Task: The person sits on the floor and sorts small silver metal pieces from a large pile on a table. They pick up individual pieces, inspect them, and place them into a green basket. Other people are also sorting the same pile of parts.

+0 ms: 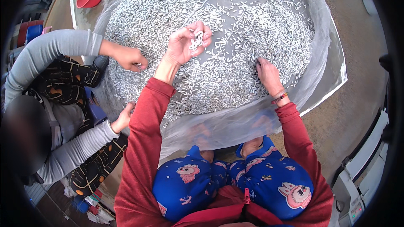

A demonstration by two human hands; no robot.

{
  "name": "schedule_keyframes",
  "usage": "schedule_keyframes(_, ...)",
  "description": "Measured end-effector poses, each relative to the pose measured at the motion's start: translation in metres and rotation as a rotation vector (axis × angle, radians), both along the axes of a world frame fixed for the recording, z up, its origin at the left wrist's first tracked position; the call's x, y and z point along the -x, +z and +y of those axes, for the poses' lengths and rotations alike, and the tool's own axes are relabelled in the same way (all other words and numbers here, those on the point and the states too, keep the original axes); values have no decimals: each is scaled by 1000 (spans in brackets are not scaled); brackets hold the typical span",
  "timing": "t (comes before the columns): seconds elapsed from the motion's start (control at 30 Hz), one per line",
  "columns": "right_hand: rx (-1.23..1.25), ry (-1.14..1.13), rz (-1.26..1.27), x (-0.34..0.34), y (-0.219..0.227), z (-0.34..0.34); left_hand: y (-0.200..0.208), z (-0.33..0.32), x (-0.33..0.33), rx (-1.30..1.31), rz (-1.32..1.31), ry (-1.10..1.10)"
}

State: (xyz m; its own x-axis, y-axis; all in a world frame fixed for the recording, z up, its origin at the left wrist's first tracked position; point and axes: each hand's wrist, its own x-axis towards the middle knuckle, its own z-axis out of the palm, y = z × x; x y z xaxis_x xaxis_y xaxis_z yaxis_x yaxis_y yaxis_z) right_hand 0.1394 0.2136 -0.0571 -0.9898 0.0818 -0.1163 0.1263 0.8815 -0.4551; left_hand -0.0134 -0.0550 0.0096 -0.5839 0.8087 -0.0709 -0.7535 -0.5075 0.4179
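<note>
Small white pieces (196, 40) sit cupped in the half-closed left hand (185, 44), best kept level, while the right hand (267, 75) presses flat, holding nothing, on the heap (235, 25).

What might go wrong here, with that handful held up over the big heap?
The left hand cups a loose bunch of small white pieces palm-up, so some may slip off. The right hand presses into the heap near the clear plastic sheet edge, where pieces might roll off. A co-worker's hand works close by, so hands may bump.

Small white pieces (196, 40), cupped, raised
</note>
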Motion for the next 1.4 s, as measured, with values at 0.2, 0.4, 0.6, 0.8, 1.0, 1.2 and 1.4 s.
schedule_keyframes(0.2, 598, -51, -220, 6, 44, -21, -5, 17, 6, 523, 250, -28)
schedule_keyframes(0.4, 245, -29, 67, 18, 73, -4, -53, 45, -12, 1524, 1702, -130)
schedule_keyframes(0.6, 971, -377, -88, 14, 113, 10, -54, 31, -7, 1395, 1394, -181)
schedule_keyframes(0.8, 868, -303, -339, 31, 96, 7, -13, 5, 12, 578, 160, -25)
schedule_keyframes(1.0, 1136, -325, -415, 35, 88, 7, -9, 21, 36, 40, 53, 122)
schedule_keyframes(1.2, 802, -331, -313, 39, 73, 8, -33, 53, 61, 1100, 826, 94)
schedule_keyframes(1.4, 1294, -404, -392, 28, 82, 16, -47, 60, 47, 1683, 1819, -69)
